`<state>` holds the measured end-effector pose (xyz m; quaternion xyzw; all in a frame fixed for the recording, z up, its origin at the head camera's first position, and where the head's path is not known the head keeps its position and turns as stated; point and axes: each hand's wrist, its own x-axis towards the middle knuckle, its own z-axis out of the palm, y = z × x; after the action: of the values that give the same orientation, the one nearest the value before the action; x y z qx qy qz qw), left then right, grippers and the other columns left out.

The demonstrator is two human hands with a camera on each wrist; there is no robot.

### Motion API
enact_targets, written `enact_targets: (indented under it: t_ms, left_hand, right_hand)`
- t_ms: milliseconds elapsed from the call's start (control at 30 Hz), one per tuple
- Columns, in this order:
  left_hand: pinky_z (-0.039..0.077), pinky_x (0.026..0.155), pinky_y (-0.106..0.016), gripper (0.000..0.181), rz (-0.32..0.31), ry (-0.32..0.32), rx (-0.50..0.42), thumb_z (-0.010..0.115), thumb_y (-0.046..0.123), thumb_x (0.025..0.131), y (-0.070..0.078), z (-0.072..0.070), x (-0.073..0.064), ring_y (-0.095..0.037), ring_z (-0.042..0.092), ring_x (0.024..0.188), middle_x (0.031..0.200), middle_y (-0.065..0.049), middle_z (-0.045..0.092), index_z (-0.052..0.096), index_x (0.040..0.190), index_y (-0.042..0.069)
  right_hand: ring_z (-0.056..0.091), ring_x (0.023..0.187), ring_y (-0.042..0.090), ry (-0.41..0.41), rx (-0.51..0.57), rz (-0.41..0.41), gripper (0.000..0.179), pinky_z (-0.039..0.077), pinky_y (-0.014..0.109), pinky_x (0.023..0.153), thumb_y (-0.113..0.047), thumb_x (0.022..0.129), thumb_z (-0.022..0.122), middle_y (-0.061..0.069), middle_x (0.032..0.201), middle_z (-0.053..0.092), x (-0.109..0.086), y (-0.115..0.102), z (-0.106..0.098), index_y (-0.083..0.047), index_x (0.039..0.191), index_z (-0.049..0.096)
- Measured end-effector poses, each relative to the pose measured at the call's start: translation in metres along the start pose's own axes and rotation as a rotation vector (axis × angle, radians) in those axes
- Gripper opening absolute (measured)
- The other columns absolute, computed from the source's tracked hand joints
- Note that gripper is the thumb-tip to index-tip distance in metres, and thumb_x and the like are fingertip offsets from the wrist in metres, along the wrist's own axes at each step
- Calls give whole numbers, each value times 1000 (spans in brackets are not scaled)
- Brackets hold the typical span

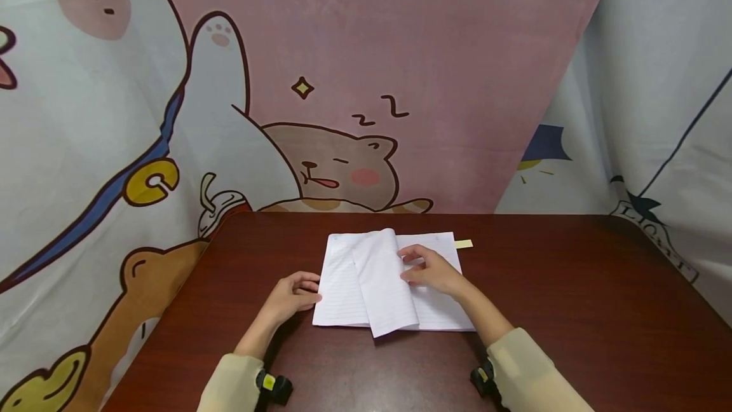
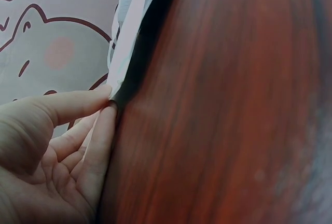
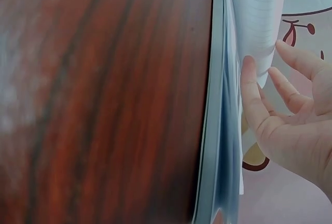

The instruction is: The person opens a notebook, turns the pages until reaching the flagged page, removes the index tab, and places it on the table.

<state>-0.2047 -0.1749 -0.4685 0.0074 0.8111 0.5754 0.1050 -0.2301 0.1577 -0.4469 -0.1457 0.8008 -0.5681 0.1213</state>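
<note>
An open notebook (image 1: pixel 338 285) with lined white pages lies on the brown table, and a loose page (image 1: pixel 384 291) stands curled up across its middle. My left hand (image 1: pixel 288 297) is at the notebook's left edge; in the left wrist view, its thumb and a finger pinch the edge of the sheets (image 2: pixel 124 53). My right hand (image 1: pixel 433 270) is over the right-hand page, fingertips at the right side of the curled page. In the right wrist view, the fingers of this hand (image 3: pixel 290 110) are spread and loosely bent beside the curled page (image 3: pixel 259 22), not closed round it.
A pale yellow tab (image 1: pixel 464 244) sticks out from the notebook's upper right edge. The dark wood table (image 1: pixel 572 310) extends to both sides. Behind it hangs a cloth (image 1: pixel 469 81) printed with cartoon animals. A black wrist camera (image 1: pixel 276 386) is strapped at the left sleeve.
</note>
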Motion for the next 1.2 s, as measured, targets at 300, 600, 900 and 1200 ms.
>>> enact_targets:
  t_ms: [300, 600, 900, 1200]
  left_hand:
    - [60, 76, -34, 43, 10, -16, 3, 74, 3, 86, -2, 0, 1, -14, 62, 84, 109, -20, 65, 59, 125, -6]
    - [60, 76, -32, 42, 14, -26, -13, 74, 3, 85, -3, -1, 1, -13, 63, 83, 107, -19, 65, 60, 123, -7]
    - [60, 76, -32, 42, 17, -28, -29, 73, 3, 86, -3, -1, 1, -11, 63, 83, 108, -20, 64, 59, 124, -8]
    - [60, 76, -34, 32, -32, 23, -36, 68, 6, 91, -2, 2, 2, -12, 63, 83, 103, -13, 65, 63, 122, -4]
  right_hand:
    - [62, 103, 27, -4, -14, -18, 45, 59, 36, 84, -4, 90, 68, 31, 128, 52, 1, 0, 5, 8, 131, 53]
    - [62, 104, 27, -1, 7, -18, 46, 59, 35, 85, -4, 91, 68, 30, 129, 52, 3, 0, 10, 9, 132, 52]
    - [61, 107, 33, -5, -3, -37, 45, 60, 38, 84, -4, 90, 67, 31, 128, 53, 5, -2, 16, 11, 130, 53]
    - [62, 105, 30, -20, -44, -22, 43, 60, 32, 83, -7, 91, 67, 30, 128, 56, 7, -7, 20, 11, 128, 57]
